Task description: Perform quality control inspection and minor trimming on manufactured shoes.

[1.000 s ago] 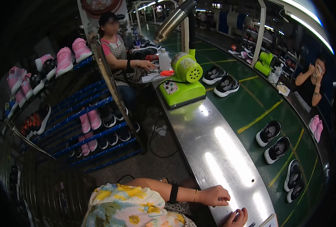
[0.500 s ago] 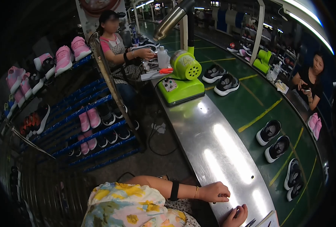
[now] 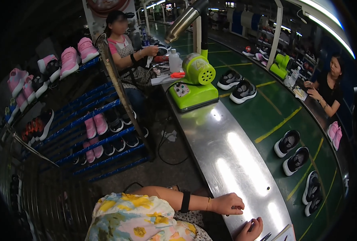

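My left hand (image 3: 228, 204) rests over the near edge of the shiny metal worktop (image 3: 226, 154). Its fingers are loosely curled with nothing seen in them, and a black band and thin bracelet circle its forearm. Just below it, my right hand (image 3: 250, 229) shows at the lower edge, thumb and fingers bent but apart, holding nothing visible. Nearest to that hand are a dark pen (image 3: 266, 236) and a notebook (image 3: 283, 233), both cut off by the picture's edge. A small dark spot (image 3: 268, 188) marks the worktop beyond the hands.
A green heater machine (image 3: 192, 96) with a metal nozzle (image 3: 182, 26) stands at the worktop's far end. Black shoes (image 3: 295, 160) sit in pairs on the green conveyor belt (image 3: 266, 120). A shoe rack (image 3: 102, 108) stands left. One co-worker (image 3: 122, 52) sits ahead, another (image 3: 331, 86) across the belt.
The shoes on the belt have shifted slightly toward me. The co-worker ahead has raised a hand, and the one across the belt has moved both hands. My own hands stay still.
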Available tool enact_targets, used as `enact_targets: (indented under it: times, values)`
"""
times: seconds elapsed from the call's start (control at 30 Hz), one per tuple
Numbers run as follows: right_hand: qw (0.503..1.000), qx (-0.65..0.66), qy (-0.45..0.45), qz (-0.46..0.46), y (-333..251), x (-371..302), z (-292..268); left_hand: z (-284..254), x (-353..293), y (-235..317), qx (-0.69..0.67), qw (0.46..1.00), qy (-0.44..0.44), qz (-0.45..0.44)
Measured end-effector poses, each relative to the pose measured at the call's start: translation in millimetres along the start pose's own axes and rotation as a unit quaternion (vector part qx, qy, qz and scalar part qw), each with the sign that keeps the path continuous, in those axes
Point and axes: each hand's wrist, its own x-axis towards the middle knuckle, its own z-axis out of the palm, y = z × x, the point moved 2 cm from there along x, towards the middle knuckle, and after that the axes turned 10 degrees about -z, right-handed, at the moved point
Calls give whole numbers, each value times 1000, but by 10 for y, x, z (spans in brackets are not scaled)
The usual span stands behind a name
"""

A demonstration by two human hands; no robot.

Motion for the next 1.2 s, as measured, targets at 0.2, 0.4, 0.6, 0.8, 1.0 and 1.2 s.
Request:
enact_targets:
  times: [0.2,0.4,0.6,0.8,1.0,1.2]
  values:
    - [1000,-9,-6,2,-16,12,-15,14,0,-1,9,1000,9,13]
    - [1000,-14,-10,1,7,9,-9,24,3,-23,14,1000,9,17]
    - [1000,-7,-10,5,3,22,-13,28,14,-37,25,1000,8,12]
    - [1000,1,-11,5,17,11,-1,33,10,-41,30,999,7,23]
    - [1000,4,-19,9,23,13,-11,24,13,-14,23,1000,8,14]
    - [1000,-1,-5,-6,29,9,-2,18,21,-29,33,999,3,15]
